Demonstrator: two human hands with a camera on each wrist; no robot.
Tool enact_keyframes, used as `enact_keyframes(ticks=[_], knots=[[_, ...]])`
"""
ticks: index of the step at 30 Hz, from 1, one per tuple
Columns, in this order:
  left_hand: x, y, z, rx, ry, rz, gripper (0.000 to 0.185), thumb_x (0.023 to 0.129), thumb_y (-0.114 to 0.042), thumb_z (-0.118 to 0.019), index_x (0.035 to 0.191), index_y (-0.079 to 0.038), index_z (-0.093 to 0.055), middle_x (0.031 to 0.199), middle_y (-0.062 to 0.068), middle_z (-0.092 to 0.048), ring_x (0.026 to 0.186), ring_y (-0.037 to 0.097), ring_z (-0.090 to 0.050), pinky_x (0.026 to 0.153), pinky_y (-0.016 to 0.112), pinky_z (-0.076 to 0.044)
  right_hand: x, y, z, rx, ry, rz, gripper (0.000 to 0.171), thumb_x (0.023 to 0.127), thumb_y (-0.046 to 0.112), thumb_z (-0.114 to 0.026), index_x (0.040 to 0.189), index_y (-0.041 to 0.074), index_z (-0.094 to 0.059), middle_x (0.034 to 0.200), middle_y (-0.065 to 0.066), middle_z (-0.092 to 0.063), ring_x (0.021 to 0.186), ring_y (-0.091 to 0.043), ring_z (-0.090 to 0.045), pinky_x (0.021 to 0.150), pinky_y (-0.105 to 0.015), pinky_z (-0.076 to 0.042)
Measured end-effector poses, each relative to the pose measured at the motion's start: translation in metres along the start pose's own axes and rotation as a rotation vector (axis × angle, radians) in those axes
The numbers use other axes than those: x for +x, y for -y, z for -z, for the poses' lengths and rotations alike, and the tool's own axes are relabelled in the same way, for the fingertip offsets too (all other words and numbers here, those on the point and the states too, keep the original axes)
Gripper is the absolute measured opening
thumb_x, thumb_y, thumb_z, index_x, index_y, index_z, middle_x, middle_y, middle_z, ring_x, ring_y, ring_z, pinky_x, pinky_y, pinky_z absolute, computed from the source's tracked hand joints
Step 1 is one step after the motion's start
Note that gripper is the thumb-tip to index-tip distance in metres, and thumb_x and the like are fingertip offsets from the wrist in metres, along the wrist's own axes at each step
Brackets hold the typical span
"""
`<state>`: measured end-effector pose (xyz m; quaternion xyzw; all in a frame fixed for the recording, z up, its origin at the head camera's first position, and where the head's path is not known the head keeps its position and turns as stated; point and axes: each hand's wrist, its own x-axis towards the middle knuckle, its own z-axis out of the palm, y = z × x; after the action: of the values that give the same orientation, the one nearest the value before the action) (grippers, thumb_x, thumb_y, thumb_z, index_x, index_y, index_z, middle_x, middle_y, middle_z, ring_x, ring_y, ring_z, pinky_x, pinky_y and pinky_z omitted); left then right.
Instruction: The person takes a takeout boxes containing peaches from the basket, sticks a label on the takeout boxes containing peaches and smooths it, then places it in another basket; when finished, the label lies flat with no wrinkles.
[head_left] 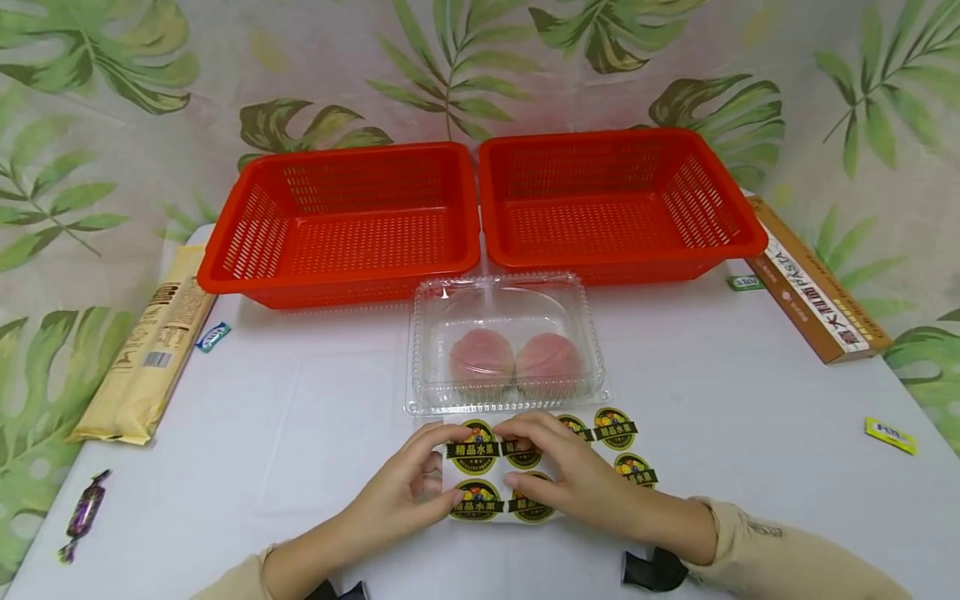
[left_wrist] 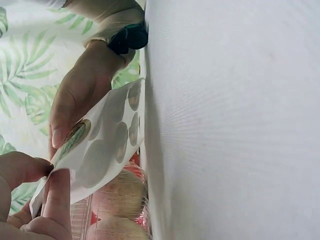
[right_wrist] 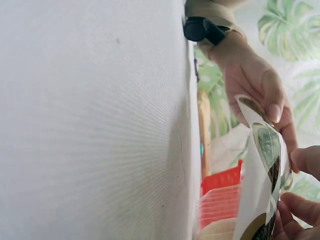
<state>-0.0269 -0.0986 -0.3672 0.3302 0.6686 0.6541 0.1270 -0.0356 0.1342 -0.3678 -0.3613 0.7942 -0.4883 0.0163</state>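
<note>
Nearest to the camera, the left hand [head_left: 401, 492] and the right hand [head_left: 573, 475] both held the sticker sheet [head_left: 517, 471] at the front middle of the white tabletop [head_left: 300, 433]. The fingers of the left hand pinched the left edge of the sheet, and its thumb lay on the top side. The right hand was curled over the middle of the sheet, with the fingertips pressing on the round stickers. In the wrist views the sheet was bent and lifted a little from the tabletop.

Just behind the sheet stood a closed clear plastic box [head_left: 506, 346] with two pink peaches [head_left: 516, 360] inside, side by side. Behind the box were two red baskets, the left basket [head_left: 341, 221] and the right basket [head_left: 615, 200], touching each other or almost so.

To the left lay a long beige packet [head_left: 150, 350] and, beside it, a small blue-and-white candy [head_left: 212, 337]. A purple wrapped candy [head_left: 84, 512] lay near the front left corner. On the right lay a long brown pasta box [head_left: 813, 283], with a small green packet [head_left: 745, 282] near it and a small yellow packet [head_left: 890, 435] farther to the front. A cloth with green leaves [head_left: 112, 125] hung behind everything.
</note>
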Motion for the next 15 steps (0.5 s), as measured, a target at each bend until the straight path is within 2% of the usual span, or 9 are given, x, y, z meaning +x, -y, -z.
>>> enact_keyframes(ticks=[3, 6, 11, 15], knots=[[0.000, 0.006, 0.001, -0.021, 0.016, -0.056, 0.059, 0.075, 0.021, -0.057, 0.127, 0.007, -0.035, 0.124, 0.021, -0.036, 0.095, 0.021, -0.054, 0.075, 0.035, -0.050, 0.007, 0.014, 0.003, 0.022, -0.011, 0.019, 0.045, 0.078, 0.000, -0.067, 0.119, 0.000, -0.050, 0.108, -0.007, -0.050, 0.090, -0.019, -0.048, 0.078, -0.027, -0.042], [0.001, 0.013, 0.002, -0.025, 0.012, -0.084, 0.056, 0.076, 0.018, -0.059, 0.126, 0.006, -0.037, 0.123, 0.020, -0.038, 0.099, 0.020, -0.053, 0.075, 0.036, -0.050, 0.012, 0.020, 0.003, 0.046, -0.024, 0.026, 0.042, 0.078, -0.002, -0.066, 0.117, -0.002, -0.050, 0.102, -0.008, -0.051, 0.085, -0.019, -0.047, 0.073, -0.027, -0.042], [0.004, 0.015, 0.002, 0.013, -0.034, -0.093, 0.047, 0.081, 0.011, -0.059, 0.124, 0.004, -0.041, 0.121, 0.017, -0.042, 0.095, 0.015, -0.051, 0.069, 0.032, -0.051, 0.013, 0.008, -0.003, 0.096, -0.050, -0.023, 0.041, 0.080, 0.000, -0.065, 0.118, 0.002, -0.051, 0.097, -0.006, -0.051, 0.081, -0.018, -0.046, 0.068, -0.027, -0.043], [0.006, 0.015, 0.003, 0.020, -0.029, -0.097, 0.047, 0.081, 0.012, -0.057, 0.125, 0.004, -0.041, 0.123, 0.017, -0.041, 0.096, 0.015, -0.051, 0.069, 0.033, -0.051, 0.012, -0.006, -0.008, 0.109, -0.063, -0.048, 0.040, 0.081, 0.005, -0.066, 0.118, 0.008, -0.051, 0.097, -0.002, -0.051, 0.080, -0.017, -0.046, 0.065, -0.027, -0.042]])
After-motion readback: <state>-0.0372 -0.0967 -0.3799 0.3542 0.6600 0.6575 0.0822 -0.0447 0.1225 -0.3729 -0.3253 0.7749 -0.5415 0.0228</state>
